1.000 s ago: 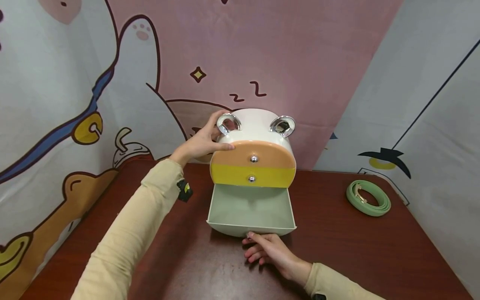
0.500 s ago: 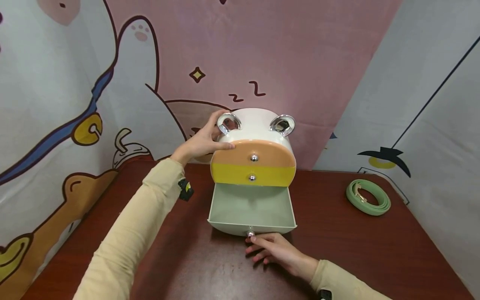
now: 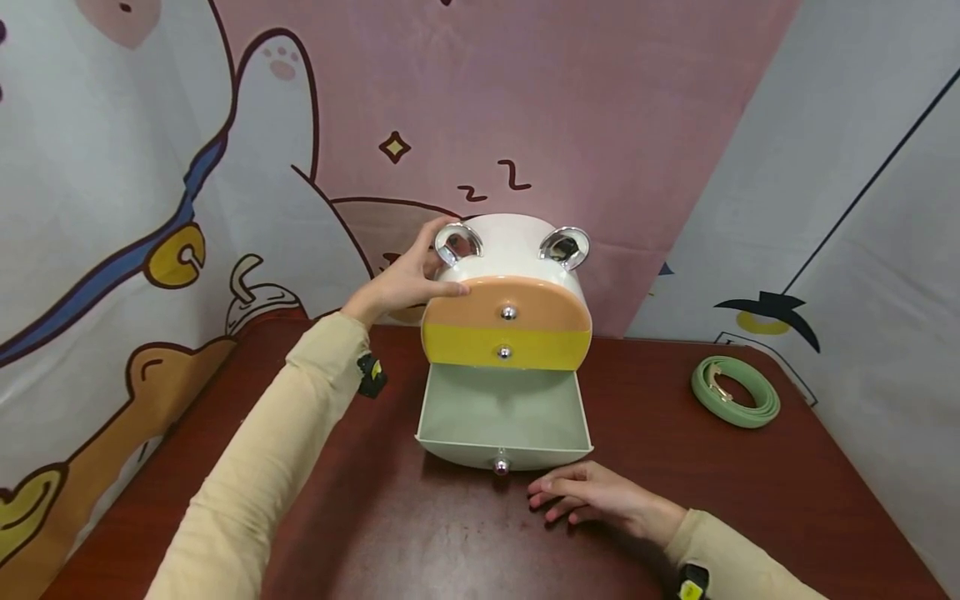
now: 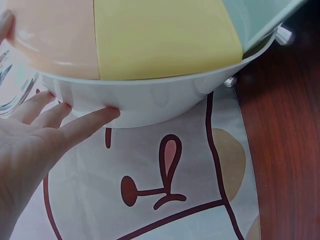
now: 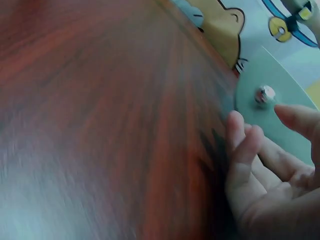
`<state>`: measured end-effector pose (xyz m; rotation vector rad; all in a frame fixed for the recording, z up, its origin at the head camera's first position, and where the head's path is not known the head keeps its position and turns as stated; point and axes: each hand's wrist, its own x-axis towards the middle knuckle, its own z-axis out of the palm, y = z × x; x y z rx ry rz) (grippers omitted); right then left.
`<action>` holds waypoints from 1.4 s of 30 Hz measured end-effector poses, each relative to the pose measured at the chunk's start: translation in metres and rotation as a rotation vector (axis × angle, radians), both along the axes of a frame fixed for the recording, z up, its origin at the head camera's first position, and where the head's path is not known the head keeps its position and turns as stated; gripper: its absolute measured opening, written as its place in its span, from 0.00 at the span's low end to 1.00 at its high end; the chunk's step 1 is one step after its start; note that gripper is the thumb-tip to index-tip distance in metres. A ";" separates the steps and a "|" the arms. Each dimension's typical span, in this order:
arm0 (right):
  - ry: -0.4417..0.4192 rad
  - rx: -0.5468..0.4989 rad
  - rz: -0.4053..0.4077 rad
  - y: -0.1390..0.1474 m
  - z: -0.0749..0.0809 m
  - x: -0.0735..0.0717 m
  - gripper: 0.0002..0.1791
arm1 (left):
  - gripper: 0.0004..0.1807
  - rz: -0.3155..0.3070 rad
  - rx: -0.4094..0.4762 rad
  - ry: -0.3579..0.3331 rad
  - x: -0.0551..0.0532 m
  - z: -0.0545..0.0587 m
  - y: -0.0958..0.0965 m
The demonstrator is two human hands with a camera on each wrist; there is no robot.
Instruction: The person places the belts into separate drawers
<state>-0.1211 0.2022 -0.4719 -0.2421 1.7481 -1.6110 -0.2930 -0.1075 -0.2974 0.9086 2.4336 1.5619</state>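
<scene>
A small frog-shaped drawer box (image 3: pixel 510 250) with a white body and silver ring eyes stands on the table. Its orange drawer (image 3: pixel 465 317) and yellow drawer (image 3: pixel 457 348) are closed. The pale green bottom drawer (image 3: pixel 502 408) is pulled out, with nothing visible in it. My left hand (image 3: pixel 405 283) grips the box's upper left side, thumb on the orange front and fingertips against the white side (image 4: pixel 150 100). My right hand (image 3: pixel 600 496) hovers right of the green drawer's silver knob (image 3: pixel 501 466), fingers loosely bent and holding nothing; the right wrist view shows the knob (image 5: pixel 264 95) apart from the fingertips.
A coiled green belt (image 3: pixel 735 392) with a gold-coloured buckle lies on the right of the brown table (image 3: pixel 450 533). A cartoon-printed cloth (image 3: pixel 600 125) hangs behind and along the sides.
My right hand has let go of the green drawer's knob and moved to the right. The drawer stays pulled out, and my left hand keeps its place on the box.
</scene>
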 end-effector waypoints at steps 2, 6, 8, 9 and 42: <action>0.001 -0.001 0.033 0.009 0.002 -0.004 0.22 | 0.54 0.000 -0.001 -0.001 0.000 0.001 0.000; 0.002 0.000 0.089 0.026 0.008 -0.012 0.22 | 0.54 -0.007 0.005 -0.005 0.001 0.002 0.000; 0.010 0.000 0.109 0.035 0.010 -0.016 0.21 | 0.53 -0.010 0.008 -0.007 0.002 0.003 0.001; 0.013 -0.001 0.117 0.039 0.011 -0.019 0.21 | 0.53 -0.009 0.008 -0.011 0.002 0.003 0.001; 0.271 -0.089 -0.252 0.147 0.100 -0.084 0.16 | 0.54 -0.046 0.043 -0.036 0.006 0.007 0.002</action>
